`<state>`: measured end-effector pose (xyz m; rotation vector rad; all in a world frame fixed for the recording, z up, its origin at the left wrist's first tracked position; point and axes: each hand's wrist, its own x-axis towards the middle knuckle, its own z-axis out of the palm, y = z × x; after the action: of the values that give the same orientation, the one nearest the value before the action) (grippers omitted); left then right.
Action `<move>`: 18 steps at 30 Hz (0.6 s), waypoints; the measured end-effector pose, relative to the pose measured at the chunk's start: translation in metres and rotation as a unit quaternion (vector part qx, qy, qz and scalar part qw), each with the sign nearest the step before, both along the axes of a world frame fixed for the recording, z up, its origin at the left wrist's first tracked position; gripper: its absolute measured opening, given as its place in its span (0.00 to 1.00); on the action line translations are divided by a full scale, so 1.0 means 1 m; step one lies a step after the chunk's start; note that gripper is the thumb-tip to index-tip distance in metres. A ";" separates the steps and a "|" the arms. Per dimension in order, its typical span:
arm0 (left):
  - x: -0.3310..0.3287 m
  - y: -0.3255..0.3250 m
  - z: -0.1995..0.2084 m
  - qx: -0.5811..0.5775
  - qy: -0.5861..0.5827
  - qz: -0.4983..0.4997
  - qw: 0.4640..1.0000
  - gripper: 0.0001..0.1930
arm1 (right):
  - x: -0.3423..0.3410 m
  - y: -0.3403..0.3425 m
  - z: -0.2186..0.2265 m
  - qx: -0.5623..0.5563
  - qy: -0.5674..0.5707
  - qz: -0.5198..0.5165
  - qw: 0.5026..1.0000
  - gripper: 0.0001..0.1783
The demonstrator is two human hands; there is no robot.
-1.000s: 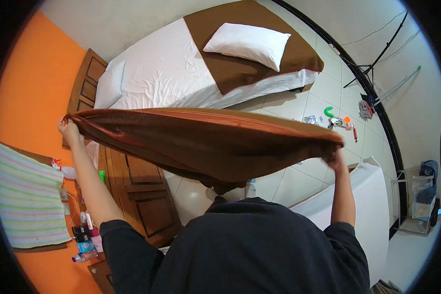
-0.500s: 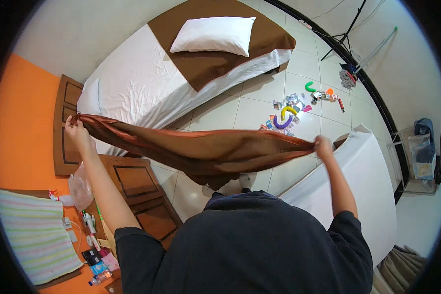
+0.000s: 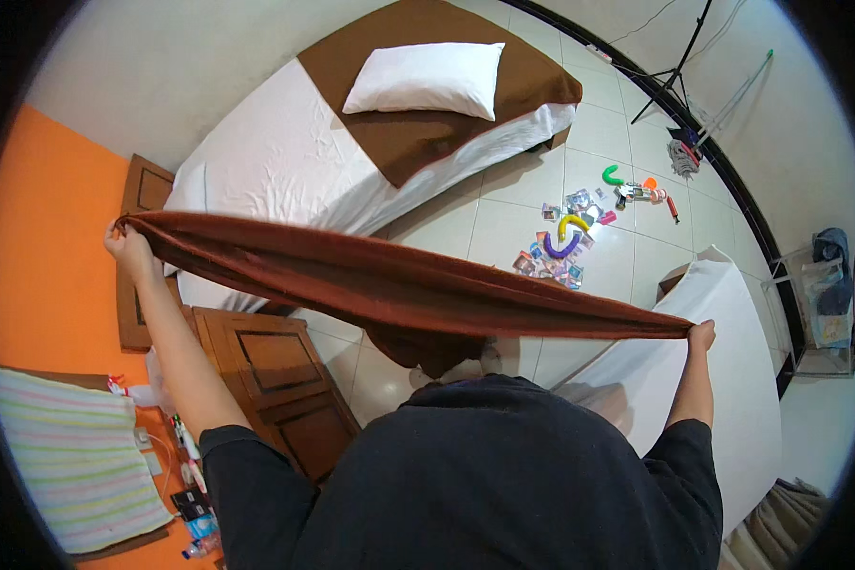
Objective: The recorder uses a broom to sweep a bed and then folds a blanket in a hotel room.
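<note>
A long brown blanket (image 3: 399,285) stretches in front of me, held out flat between both arms, with a fold sagging in the middle. My left hand (image 3: 128,249) grips its left corner near the orange wall. My right hand (image 3: 701,334) grips the right corner above a white mattress (image 3: 731,370). Beyond the blanket lies a bed (image 3: 275,171) with a white sheet, a brown cover and a white pillow (image 3: 427,78).
A brown wooden cabinet (image 3: 275,370) stands below my left arm. Small colourful toys (image 3: 570,237) are scattered on the white tiled floor. A striped cloth (image 3: 66,456) and small bottles lie at lower left. A black stand (image 3: 674,66) is at the far right.
The blanket has been pulled wider and flatter, both arms spreading apart. My view has shifted so the bed and toys sit higher in the picture.
</note>
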<state>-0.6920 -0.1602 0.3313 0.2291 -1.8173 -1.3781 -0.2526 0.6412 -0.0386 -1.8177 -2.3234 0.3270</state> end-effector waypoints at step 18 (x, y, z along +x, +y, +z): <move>0.113 0.183 0.003 -0.162 -0.020 -0.526 0.835 0.18 | -0.242 -0.453 0.213 -0.218 0.433 0.596 0.641 0.15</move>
<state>-0.5791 0.0232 0.3345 -1.0922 -2.2677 -1.6852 -0.4950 0.1881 0.1741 0.2870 -2.2469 1.5578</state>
